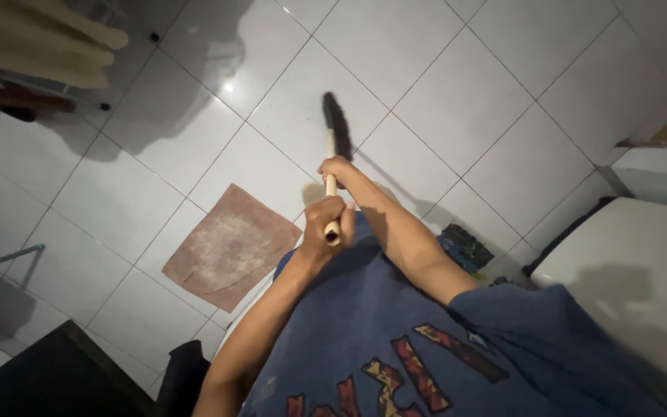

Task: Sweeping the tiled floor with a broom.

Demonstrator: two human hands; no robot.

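White tiled floor (pixel 503 100) under me, a brown mat (pixel 229 247) to my left. My left hand (pixel 324 224) grips the broom (pixel 336 123) handle's top end, my right hand (pixel 337 170) clasps it lower; the bristles rest on the tiles ahead.

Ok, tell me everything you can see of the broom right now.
The broom has a pale, wood-like handle and a dark bristle head resting on the white tiled floor. It slants away from the person. The left hand grips the handle's top end, the right hand lower down. Both are closed around it.
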